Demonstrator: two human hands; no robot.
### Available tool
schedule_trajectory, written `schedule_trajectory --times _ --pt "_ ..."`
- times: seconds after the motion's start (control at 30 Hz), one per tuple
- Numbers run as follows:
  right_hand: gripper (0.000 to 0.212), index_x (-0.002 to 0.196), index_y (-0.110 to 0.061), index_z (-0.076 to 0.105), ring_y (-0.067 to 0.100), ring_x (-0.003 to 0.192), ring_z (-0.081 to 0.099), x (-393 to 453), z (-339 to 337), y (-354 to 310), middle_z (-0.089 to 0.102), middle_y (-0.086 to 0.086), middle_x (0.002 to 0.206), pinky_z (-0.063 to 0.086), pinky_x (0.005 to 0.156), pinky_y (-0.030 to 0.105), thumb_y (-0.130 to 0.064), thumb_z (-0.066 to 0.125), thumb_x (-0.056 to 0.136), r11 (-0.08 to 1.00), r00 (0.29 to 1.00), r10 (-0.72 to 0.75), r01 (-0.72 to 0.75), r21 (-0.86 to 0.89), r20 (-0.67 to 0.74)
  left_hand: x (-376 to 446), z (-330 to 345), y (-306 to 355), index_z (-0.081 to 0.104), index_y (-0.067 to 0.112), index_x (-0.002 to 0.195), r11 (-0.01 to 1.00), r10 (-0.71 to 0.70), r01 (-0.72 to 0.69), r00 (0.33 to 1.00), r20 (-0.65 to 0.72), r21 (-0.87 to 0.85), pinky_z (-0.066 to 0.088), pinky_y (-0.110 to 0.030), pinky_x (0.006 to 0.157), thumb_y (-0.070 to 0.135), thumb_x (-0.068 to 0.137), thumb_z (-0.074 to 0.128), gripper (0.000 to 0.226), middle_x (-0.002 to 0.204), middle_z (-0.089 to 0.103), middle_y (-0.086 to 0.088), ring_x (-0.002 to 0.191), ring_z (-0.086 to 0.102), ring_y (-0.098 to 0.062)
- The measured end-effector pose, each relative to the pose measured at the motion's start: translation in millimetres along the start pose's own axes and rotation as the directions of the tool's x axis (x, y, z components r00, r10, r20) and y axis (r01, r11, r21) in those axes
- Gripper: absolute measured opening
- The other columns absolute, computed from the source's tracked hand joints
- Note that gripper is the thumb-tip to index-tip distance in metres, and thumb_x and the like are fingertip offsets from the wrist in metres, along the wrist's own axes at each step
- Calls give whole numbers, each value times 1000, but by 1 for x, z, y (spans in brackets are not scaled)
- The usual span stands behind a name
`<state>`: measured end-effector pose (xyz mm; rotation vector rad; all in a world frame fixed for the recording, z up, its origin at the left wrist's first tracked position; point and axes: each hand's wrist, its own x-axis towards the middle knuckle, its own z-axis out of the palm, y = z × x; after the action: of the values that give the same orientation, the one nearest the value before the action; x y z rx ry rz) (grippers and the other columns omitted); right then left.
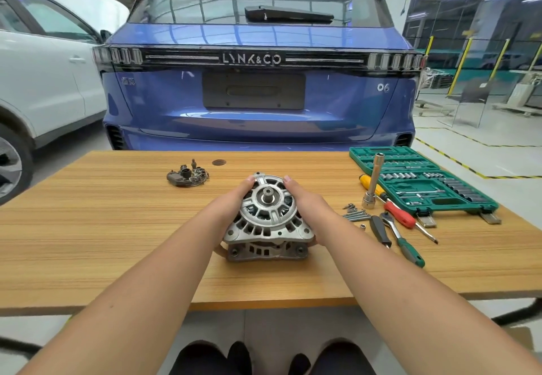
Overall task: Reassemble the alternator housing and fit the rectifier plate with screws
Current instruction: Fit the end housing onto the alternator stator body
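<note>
The silver alternator housing (pixel 268 217) stands on the wooden table (pixel 117 228) with its shaft end up. My left hand (pixel 234 198) grips its left side, fingertips over the far rim. My right hand (pixel 303 198) grips the right side in the same way. The upper casting sits on the darker lower casting. The dark rectifier plate (pixel 187 176) lies apart at the back left of the table. A small pile of screws (pixel 356 213) lies to the right of the housing.
An open green socket set (pixel 422 181) sits at the table's right end. Beside it lie a long socket extension (pixel 372 181), a red-and-yellow screwdriver (pixel 396 213), a ratchet (pixel 401 239) and a black-handled tool (pixel 379 231). A blue car (pixel 258 105) stands behind the table.
</note>
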<state>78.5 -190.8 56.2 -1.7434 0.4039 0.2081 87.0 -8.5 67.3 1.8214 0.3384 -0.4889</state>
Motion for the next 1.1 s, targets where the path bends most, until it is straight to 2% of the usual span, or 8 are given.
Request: schedule_trajectory --times 0.1,0.17,0.33,0.53,0.67,0.83,0.93,1.1 --pt "109 147 -21 49 39 129 54 1 -2 1 55 11 146 40 111 55 -94 48 67 999 999 -20 18 -39 -31 0 2 -3 71 18 104 999 26 -26 999 -22 30 58 -54 81 98 68 48 91 84 79 -11 81 77 -37" --pt "105 151 -21 45 37 130 52 1 -3 4 51 10 150 38 112 52 -92 43 75 997 998 -46 43 -66 -52 -4 3 -4 70 18 108 998 45 -44 999 -25 45 53 -61 92 98 68 48 92 86 79 -12 92 73 -39" --pt "90 132 -18 58 19 100 60 -9 -5 13 65 3 128 44 82 38 -89 41 80 983 981 -174 168 -78 -80 -14 5 -16 73 15 110 988 149 -149 989 -5 -40 57 -54 95 92 71 55 88 90 80 -11 86 77 -35" --pt "96 126 -21 53 14 92 61 -33 -2 30 65 -4 107 44 67 34 -95 39 67 946 936 -322 315 -72 -141 -32 9 -35 70 22 119 949 312 -316 944 -106 -22 56 -55 95 101 52 51 106 103 78 -5 97 74 -32" --pt "84 123 -27 50 8 88 60 -43 -1 40 64 -7 102 42 62 29 -93 38 71 907 891 -420 404 -118 -175 -40 11 -44 70 24 113 894 444 -448 888 -122 -7 58 -52 91 97 59 51 92 97 79 0 93 75 -25" --pt "96 137 -30 44 6 97 56 -45 -1 48 59 -10 117 38 67 24 -94 36 67 860 842 -508 483 -164 -181 -39 15 -49 64 27 129 852 523 -518 835 -172 72 52 -51 99 95 65 44 96 116 73 2 107 67 -22" --pt "106 148 -32 34 12 110 46 -40 -2 47 48 -9 123 36 80 32 -96 35 64 856 840 -514 489 -170 -171 -34 15 -49 61 28 134 838 545 -536 819 -179 100 50 -52 101 96 66 41 99 122 70 2 113 64 -22" --pt "98 141 -40 42 -3 112 54 -31 -5 62 57 -22 125 44 85 29 -101 34 65 758 746 -648 609 -233 -157 -19 20 -61 47 32 150 772 635 -609 755 -163 183 48 -38 97 91 69 42 100 139 61 8 127 57 -17"
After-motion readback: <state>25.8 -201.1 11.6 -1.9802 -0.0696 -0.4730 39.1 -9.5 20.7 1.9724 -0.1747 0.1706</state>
